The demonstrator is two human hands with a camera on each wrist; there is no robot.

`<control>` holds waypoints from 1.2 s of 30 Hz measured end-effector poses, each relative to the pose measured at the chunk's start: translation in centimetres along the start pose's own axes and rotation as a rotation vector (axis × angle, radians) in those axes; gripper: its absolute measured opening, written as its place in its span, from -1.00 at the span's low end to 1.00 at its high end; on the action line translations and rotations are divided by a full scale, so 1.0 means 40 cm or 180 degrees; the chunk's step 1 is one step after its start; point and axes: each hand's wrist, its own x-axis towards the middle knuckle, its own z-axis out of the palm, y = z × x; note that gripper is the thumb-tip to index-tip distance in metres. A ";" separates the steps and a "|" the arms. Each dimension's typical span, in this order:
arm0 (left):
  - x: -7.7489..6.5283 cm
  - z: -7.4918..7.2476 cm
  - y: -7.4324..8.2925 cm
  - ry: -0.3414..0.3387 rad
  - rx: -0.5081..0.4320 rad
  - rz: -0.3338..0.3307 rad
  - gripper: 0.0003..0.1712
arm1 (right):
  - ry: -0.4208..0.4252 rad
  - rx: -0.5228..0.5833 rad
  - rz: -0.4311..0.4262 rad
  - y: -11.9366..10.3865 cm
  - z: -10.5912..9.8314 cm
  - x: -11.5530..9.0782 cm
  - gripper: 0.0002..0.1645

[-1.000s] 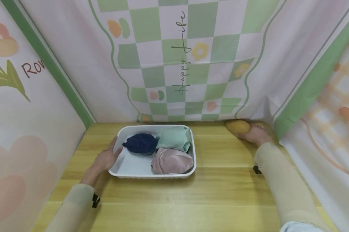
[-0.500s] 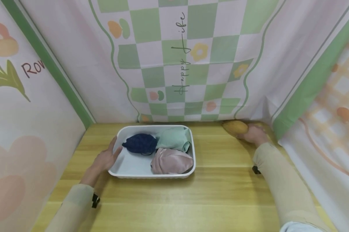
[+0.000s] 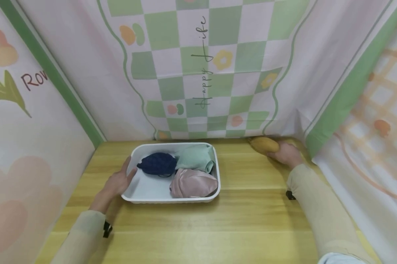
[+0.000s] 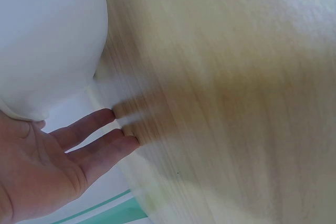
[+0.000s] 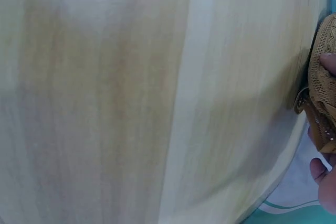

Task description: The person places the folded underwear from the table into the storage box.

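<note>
At the left side of the white tray (image 3: 145, 201), my left hand (image 3: 116, 183) rests on the rim, the thumb over it. In the left wrist view its other fingers (image 4: 97, 163) extend loosely along the outside, tips down by the table. My right hand (image 3: 288, 153) grips a mustard-yellow lace garment (image 3: 263, 145) at the table's back right. The right wrist view shows the garment's openwork lace (image 5: 321, 80) at the right edge, with only parts of the hand visible. Inside the tray lie a navy fabric bundle (image 3: 158, 164), a mint one (image 3: 195, 158) and a satiny pink one (image 3: 193, 184).
The tray stands on a wood-grain table (image 3: 251, 216), left of the middle. A curtain with green and white checks (image 3: 198, 73) hangs along the back edge. More printed cloth encloses the left side (image 3: 36, 146) and the right side (image 3: 367, 161).
My right hand has shifted slightly left with the lace garment. The left hand stays at the tray rim, and the head view has turned a little to the right.
</note>
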 end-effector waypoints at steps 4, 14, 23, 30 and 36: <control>-0.002 -0.002 -0.003 -0.0017 -0.0006 -0.0006 -0.10 | 0.0093 0.0052 -0.0026 -0.004 0.001 -0.008 -0.20; -0.003 -0.003 -0.001 -0.0003 0.0014 0.0024 -0.12 | 0.0176 0.0153 -0.0166 -0.020 0.000 -0.025 -0.24; -0.007 -0.004 0.000 -0.0021 0.0023 0.0040 -0.12 | 0.0184 0.0062 -0.0211 -0.041 0.000 -0.020 -0.22; -0.007 -0.003 0.000 -0.0023 0.0026 0.0057 -0.11 | 0.0230 0.0188 -0.0291 -0.068 -0.005 -0.035 -0.36; -0.010 -0.003 0.001 -0.0017 0.0039 0.0054 -0.10 | 0.0315 0.0229 -0.0320 -0.090 -0.014 -0.047 -0.40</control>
